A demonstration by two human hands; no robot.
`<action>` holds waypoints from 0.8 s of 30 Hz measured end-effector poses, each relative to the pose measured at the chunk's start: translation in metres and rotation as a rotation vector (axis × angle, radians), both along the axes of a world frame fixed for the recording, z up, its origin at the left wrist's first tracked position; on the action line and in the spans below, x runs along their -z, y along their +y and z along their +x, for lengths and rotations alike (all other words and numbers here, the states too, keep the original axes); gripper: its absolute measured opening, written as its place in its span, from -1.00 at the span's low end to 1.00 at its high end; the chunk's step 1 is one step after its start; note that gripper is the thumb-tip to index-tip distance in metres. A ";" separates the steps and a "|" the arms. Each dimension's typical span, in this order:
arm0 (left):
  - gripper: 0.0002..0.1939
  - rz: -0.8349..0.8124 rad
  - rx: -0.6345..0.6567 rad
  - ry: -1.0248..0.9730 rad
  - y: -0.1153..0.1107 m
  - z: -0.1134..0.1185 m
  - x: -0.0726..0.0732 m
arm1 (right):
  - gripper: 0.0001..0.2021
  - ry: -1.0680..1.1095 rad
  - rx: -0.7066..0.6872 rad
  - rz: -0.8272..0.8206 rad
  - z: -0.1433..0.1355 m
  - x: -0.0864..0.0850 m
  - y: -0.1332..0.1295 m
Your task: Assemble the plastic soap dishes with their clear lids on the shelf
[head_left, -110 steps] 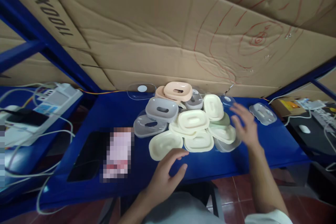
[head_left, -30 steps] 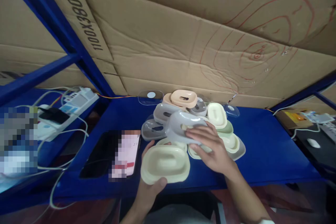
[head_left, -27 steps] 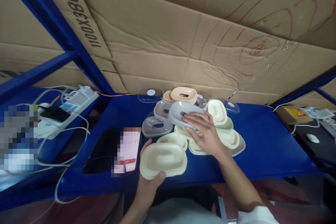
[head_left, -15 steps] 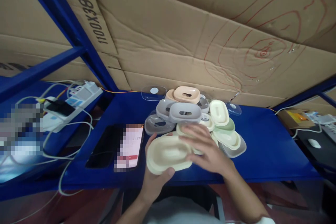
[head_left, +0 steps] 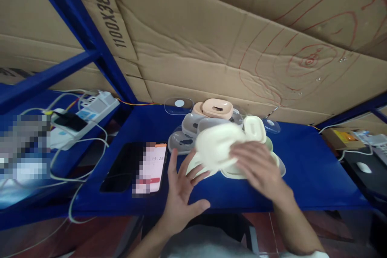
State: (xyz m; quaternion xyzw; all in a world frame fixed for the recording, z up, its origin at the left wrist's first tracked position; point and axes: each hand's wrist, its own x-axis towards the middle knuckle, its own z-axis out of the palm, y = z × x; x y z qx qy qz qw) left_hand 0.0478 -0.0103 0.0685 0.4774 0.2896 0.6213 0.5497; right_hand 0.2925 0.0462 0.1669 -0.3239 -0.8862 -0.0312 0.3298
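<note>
My right hand [head_left: 256, 165] grips a cream oval dish [head_left: 219, 145] by its right side, raised over the pile and blurred by motion. My left hand [head_left: 183, 189] is open just below and left of it, fingers spread, palm up, holding nothing. Behind the raised dish lie grey dishes [head_left: 180, 143] and peach dishes [head_left: 217, 109]. A pale cream dish [head_left: 254, 129] rests at the right of the pile, with green and grey pieces partly hidden by my right hand. Clear lids [head_left: 179, 106] lie at the back.
Two phones, one dark [head_left: 117, 169] and one lit [head_left: 154, 169], lie left on the blue table [head_left: 308, 169]. A power strip [head_left: 98, 109] with cables is farther left. Cardboard [head_left: 187, 28] stands behind. A small box [head_left: 344, 139] and mouse [head_left: 363, 167] are at right.
The cream dish has moved up and right, out of my left hand and into my right hand's grip. My left hand has opened. The view has shifted slightly.
</note>
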 end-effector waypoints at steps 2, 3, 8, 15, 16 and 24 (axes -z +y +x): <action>0.05 -0.004 0.034 0.015 -0.004 -0.004 0.002 | -0.73 -0.014 0.190 0.034 0.037 0.001 0.025; -0.02 -0.017 0.047 0.029 -0.007 -0.006 0.004 | -0.73 -0.017 0.266 0.027 0.056 0.003 0.039; -0.35 -0.100 0.046 0.096 -0.018 -0.012 0.019 | -0.74 0.012 0.498 0.003 0.132 0.034 0.078; -0.77 -0.139 0.126 0.351 -0.022 -0.003 0.033 | -0.74 0.060 0.460 -0.113 0.148 0.066 0.074; -0.78 -0.110 0.144 0.397 -0.022 0.001 0.032 | -0.73 0.062 0.468 -0.125 0.148 0.068 0.075; -0.67 0.207 0.324 0.700 -0.018 0.028 0.023 | -0.61 0.128 0.590 -0.146 0.179 0.076 0.069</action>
